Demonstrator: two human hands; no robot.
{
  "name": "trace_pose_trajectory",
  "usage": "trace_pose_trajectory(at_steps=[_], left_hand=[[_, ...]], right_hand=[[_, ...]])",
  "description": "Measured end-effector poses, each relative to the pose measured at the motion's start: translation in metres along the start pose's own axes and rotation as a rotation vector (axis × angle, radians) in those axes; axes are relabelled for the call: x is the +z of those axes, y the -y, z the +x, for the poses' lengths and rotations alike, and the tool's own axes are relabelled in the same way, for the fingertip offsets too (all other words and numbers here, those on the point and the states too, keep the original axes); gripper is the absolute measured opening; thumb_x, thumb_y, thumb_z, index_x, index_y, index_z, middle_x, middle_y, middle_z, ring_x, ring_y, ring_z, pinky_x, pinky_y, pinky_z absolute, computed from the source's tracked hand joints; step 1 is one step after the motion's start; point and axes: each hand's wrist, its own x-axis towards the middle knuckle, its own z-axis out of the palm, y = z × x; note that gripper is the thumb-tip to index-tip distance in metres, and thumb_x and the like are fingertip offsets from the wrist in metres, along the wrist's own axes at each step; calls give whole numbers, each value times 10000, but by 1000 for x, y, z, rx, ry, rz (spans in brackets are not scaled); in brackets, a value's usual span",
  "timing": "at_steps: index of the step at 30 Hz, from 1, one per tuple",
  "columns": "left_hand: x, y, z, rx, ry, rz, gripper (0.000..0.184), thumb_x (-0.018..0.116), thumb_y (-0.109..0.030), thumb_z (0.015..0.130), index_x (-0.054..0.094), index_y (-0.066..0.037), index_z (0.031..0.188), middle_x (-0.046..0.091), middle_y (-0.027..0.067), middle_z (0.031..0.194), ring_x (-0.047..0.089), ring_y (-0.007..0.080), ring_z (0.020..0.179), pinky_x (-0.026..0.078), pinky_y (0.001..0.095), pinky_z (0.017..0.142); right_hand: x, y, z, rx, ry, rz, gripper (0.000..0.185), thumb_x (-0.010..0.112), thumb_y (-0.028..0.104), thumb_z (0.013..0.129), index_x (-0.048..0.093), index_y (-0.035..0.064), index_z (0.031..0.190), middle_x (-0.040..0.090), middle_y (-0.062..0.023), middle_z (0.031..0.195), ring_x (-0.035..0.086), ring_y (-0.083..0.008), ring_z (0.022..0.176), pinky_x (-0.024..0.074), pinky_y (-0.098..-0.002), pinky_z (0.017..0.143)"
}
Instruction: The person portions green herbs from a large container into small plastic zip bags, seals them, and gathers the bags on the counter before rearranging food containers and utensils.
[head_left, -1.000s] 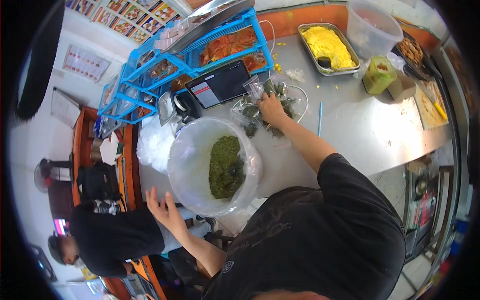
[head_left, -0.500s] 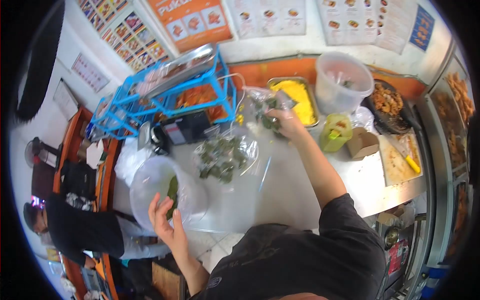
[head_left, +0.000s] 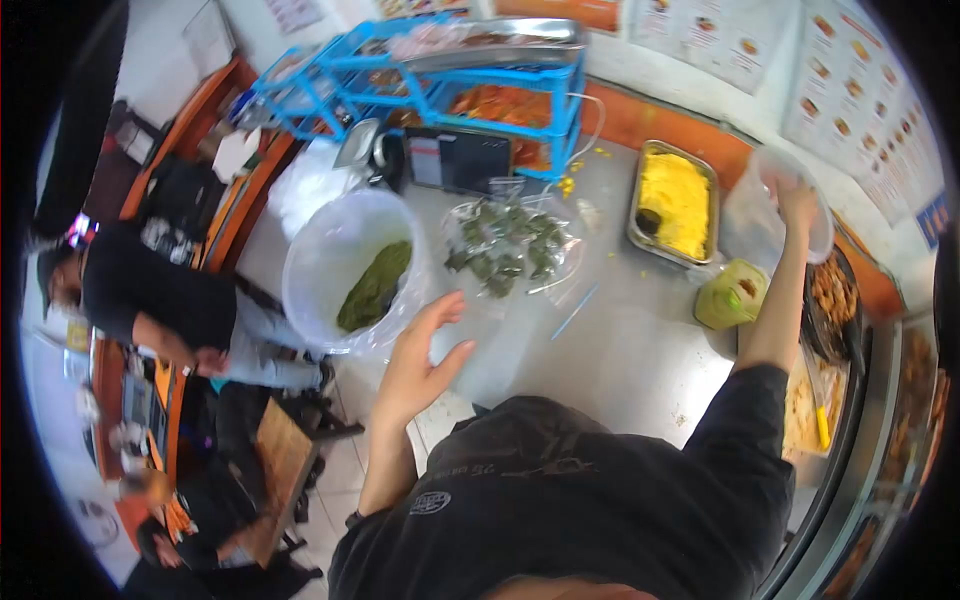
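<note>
My left hand [head_left: 425, 360] is empty, its fingers apart and thumb out, beside a large clear plastic tub [head_left: 310, 255] at the counter's front left. A dark green mass [head_left: 375, 288] lies inside that tub. My right hand [head_left: 796, 203] reaches into another translucent tub [head_left: 750, 220] at the back right; its fingers are blurred and partly hidden, so any hold is unclear. Clear plastic bags of dark green leaves [head_left: 505, 245] lie mid-counter. Near my right forearm are a metal tray of yellow food [head_left: 675, 195] and a yellow-green container [head_left: 730, 297].
Blue plastic racks [head_left: 440, 95] with food trays stand at the back, a dark tablet [head_left: 460, 160] before them. A blue straw-like stick [head_left: 574, 312] lies on the counter. At right are a pan of fried food [head_left: 833, 300] and a yellow-handled knife [head_left: 822, 425]. Another person [head_left: 160, 290] stands at left.
My right hand has gone from holding a bag of leaves over the counter to inside the back-right tub. My left hand remains open near the front-left tub. The view has shifted.
</note>
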Motion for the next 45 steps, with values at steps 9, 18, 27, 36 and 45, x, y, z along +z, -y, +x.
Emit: trace_pose_trajectory(at_steps=[9, 18, 27, 36, 45], left_hand=[[74, 180, -44, -385, 624, 633, 1039, 674, -533, 750, 120, -46, 1482, 80, 285, 1506, 102, 449, 1392, 138, 508, 1116], [80, 207, -72, -334, 553, 512, 1185, 728, -556, 693, 0, -96, 1507, -103, 234, 1542, -95, 423, 1421, -19, 569, 1115], [82, 218, -71, -342, 587, 514, 1147, 702, -549, 727, -8, -99, 1506, -128, 234, 1539, -121, 419, 1419, -28, 575, 1108], [81, 212, -67, -343, 630, 537, 1167, 675, -573, 736, -50, -62, 1495, -163, 271, 1518, -152, 446, 1404, -52, 597, 1090], [83, 215, -65, -369, 664, 543, 1207, 678, -586, 718, -81, -41, 1484, -192, 286, 1504, -185, 468, 1386, -77, 600, 1080]], right_hand=[[60, 327, -263, -989, 741, 604, 996, 838, 322, 604, 326, 120, 1434, 293, -230, 1465, 299, -405, 1343, 295, -448, 1096], [64, 434, -294, -1261, 875, -138, 1386, 933, 341, 339, 159, 379, 1488, -6, -145, 1573, 44, -435, 1423, 263, -682, 1011], [114, 414, -306, -1323, 674, 212, 426, 541, 33, 801, 621, 189, 1189, 514, -157, 1253, 486, -460, 1170, 474, -476, 949], [106, 368, -248, -365, 755, 1235, 442, 583, -134, 682, 646, 16, 1092, 645, -109, 989, 627, -255, 935, 504, -345, 840], [-27, 225, -163, 280, 580, 1908, 335, 600, -88, 749, 608, 9, 1070, 661, -91, 987, 640, -207, 851, 532, -341, 714]])
